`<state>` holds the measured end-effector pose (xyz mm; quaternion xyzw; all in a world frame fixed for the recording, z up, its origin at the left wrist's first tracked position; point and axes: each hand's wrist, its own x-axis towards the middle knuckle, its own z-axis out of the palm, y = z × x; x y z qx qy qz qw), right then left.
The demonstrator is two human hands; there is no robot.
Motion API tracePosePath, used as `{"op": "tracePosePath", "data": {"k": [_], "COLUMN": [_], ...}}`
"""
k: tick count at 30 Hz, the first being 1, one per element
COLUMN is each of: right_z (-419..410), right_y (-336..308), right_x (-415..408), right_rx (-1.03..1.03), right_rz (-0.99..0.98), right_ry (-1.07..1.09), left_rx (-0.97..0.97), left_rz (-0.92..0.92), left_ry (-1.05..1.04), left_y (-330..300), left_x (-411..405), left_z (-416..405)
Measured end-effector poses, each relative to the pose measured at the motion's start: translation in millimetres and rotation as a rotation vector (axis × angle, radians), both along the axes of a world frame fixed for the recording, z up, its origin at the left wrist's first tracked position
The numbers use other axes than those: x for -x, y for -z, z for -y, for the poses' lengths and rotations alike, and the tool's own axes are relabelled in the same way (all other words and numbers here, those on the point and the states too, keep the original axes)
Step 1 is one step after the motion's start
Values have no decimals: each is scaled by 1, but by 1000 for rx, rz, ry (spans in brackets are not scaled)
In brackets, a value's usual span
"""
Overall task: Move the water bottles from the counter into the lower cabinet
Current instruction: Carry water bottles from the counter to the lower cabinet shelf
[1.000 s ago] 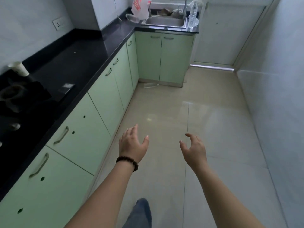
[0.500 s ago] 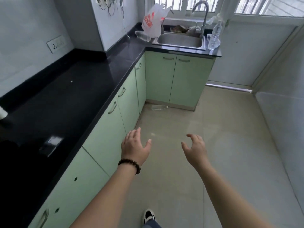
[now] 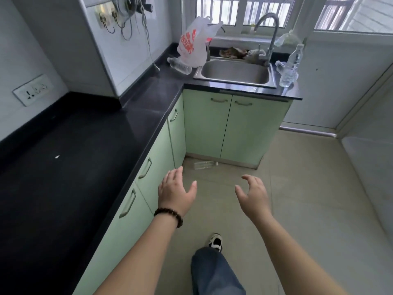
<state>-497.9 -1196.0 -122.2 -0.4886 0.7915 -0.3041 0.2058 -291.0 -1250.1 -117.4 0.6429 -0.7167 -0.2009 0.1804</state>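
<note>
Bottle (image 3: 180, 66) half behind bag (image 3: 194, 46), hands (image 3: 176, 191) empty

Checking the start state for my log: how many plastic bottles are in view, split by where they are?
Lying on the counter, left of the sink: 1, bottle beside the bag
On the counter, right of the sink: 2, upright bottle, crumpled bottle
On the floor: 1, floor bottle
Total: 4

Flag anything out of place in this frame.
One clear bottle lies on its side on the floor by the sink cabinet, not on the counter. Another bottle lies tipped beside the plastic bag.
</note>
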Motion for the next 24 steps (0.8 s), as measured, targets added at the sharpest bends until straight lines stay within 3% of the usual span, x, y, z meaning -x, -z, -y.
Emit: {"op": "tracePosePath", "data": {"k": [12, 24], "right_z": [298, 555], "right_y": [-27, -28], "right_x": [88, 84], "right_rx": [68, 53], "right_rz": [48, 161], "right_ry": [-14, -134], "left_rx": [62, 46], "left_rz": [9, -35], "left_ry": [-53, -173], "left_y": [-40, -21], "left_x": [80, 81], "left_z": [290, 507]}}
